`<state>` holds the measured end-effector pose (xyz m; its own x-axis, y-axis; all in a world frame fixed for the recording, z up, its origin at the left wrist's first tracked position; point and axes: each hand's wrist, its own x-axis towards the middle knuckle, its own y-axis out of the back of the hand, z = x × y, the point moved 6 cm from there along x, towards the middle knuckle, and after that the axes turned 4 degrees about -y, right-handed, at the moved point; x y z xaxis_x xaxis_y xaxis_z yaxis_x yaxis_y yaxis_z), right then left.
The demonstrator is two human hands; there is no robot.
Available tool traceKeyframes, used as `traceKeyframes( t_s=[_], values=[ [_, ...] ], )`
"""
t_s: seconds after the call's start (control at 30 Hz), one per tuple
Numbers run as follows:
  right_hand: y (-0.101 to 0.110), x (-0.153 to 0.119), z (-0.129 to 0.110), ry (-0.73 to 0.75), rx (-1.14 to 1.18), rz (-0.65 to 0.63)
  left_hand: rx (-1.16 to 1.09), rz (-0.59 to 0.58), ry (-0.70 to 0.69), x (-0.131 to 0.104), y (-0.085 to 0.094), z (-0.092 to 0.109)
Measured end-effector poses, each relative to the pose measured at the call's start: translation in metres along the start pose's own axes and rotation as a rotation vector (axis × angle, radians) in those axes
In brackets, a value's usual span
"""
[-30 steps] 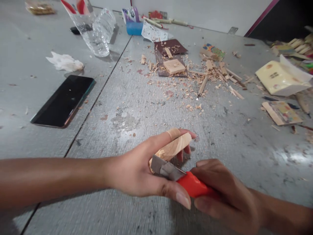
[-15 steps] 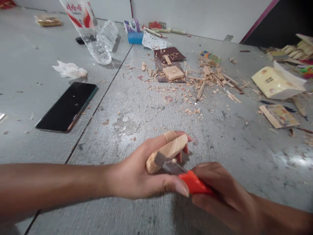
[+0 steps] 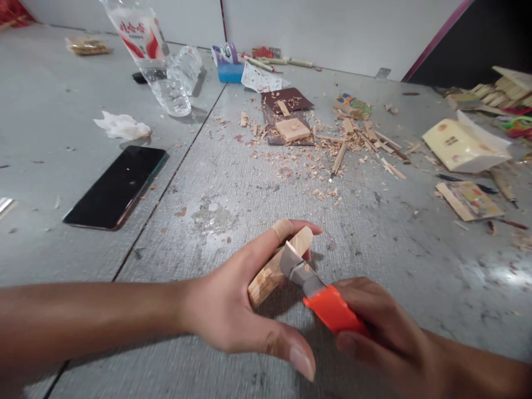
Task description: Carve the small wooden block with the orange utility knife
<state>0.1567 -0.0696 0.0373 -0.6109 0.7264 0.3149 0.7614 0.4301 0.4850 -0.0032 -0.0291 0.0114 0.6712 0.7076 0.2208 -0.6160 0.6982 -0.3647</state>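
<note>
A pale piece of wood [image 3: 266, 281] with carved, rounded faces lies tilted in my left hand [image 3: 233, 299]. My index finger, with a bandage [image 3: 283, 229] round it, runs along its far side, and the thumb stands away from it. My right hand [image 3: 386, 321] is wrapped round the orange handle of a utility knife [image 3: 332, 307]. The knife's grey blade lies across the wood near its middle. My other left fingers are mostly hidden behind the wood.
Wood shavings [image 3: 324, 194], a small wooden block [image 3: 293, 129] and a thin carving tool [image 3: 338, 159] lie farther back. A phone [image 3: 118, 185], crumpled tissue [image 3: 122, 126] and water bottle [image 3: 166, 91] are at left. A tissue pack [image 3: 453, 144] stands at right.
The knife blade has shifted from the wood's near end toward its far end. My left thumb has swung away from the knife and down. The wood has turned slightly in my hand.
</note>
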Motion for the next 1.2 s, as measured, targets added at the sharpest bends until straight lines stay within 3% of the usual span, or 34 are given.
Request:
traceKeyframes(
  t_s=[0.23, 0.5, 0.63, 0.87, 1.2],
  values=[
    [-0.005, 0.003, 0.003, -0.010, 0.097, -0.010, -0.040, -0.019, -0.032, 0.000, -0.003, -0.002],
    [-0.015, -0.005, 0.007, -0.049, 0.020, -0.108, -0.067, -0.029, 0.003, 0.000, -0.003, -0.004],
    [-0.014, -0.003, 0.007, -0.063, 0.056, -0.123, -0.028, -0.025, -0.028, 0.001, -0.001, -0.002],
    [-0.013, -0.001, 0.007, -0.053, 0.098, -0.115, 0.025, 0.028, 0.076, 0.000, 0.002, -0.001],
    [-0.014, -0.004, 0.009, -0.073, 0.085, -0.120, 0.126, 0.056, 0.076, 0.003, 0.003, 0.005]
  ],
)
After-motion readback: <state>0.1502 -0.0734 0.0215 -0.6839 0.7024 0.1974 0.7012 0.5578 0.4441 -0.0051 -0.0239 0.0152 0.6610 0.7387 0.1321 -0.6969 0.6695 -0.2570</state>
